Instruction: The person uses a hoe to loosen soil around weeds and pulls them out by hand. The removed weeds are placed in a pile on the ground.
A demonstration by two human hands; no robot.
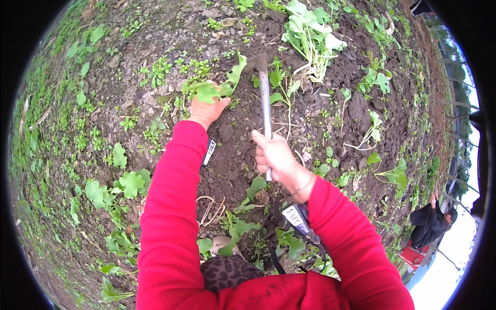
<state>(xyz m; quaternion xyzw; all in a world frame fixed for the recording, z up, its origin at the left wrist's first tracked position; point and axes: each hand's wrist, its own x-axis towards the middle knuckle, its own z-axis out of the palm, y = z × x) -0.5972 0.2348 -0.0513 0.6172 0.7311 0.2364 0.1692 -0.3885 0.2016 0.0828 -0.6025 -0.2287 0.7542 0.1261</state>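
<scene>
My left hand grips a broad-leaved green plant, whose leaves hide most of the fingers. Its stem and root cannot be seen. In my right hand is the metal handle of a short hand hoe. The hoe's soil-coated blade is at the far end, close to the plant's upper leaf and over dark soil; whether it touches the ground I cannot tell. Just right of the hoe lies a thin leafy plant with a long pale stem.
A bundle of uprooted leafy greens lies at the far right of the hoe. Single plants are scattered on the soil. Low weeds cover the left. A person in dark clothes is by a red object at the right edge.
</scene>
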